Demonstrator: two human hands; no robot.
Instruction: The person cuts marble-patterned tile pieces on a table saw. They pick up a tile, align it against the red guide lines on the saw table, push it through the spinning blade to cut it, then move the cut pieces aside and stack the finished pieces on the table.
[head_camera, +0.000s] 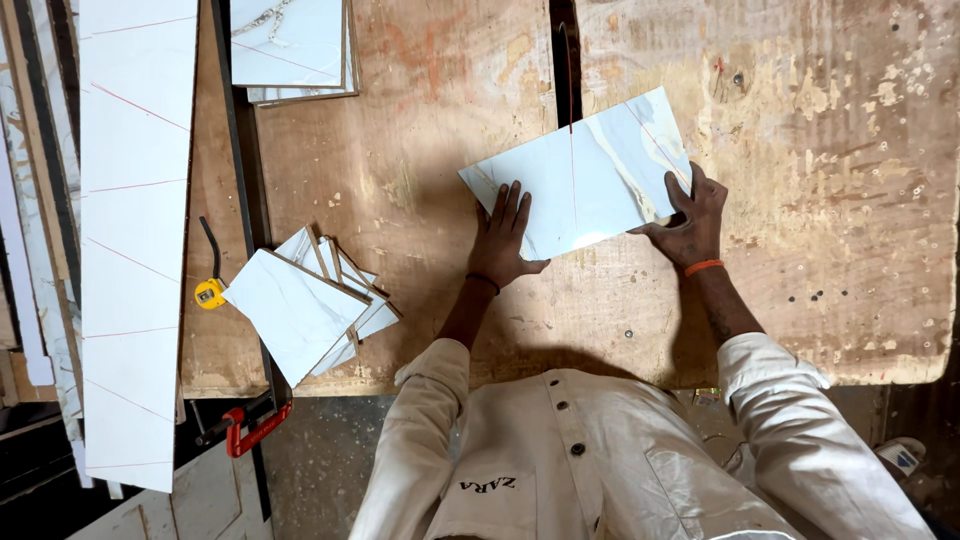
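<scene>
A white marbled tile piece (585, 165) lies tilted on the worn wooden workbench (420, 150), with a thin red line drawn across it. It sits over a dark slot (563, 60) in the bench. My left hand (506, 240) presses flat on the tile's near left corner, fingers spread. My right hand (690, 215) grips the tile's near right edge, thumb on top. Each wrist has a band, dark on the left, orange on the right.
A fanned stack of cut tile pieces (300, 305) lies at the bench's left front. A yellow tape measure (208, 292) sits beside it. A long tile strip with red lines (135, 230) runs along the left. More tiles (290, 45) lie at the back. A red clamp (245, 430) hangs below.
</scene>
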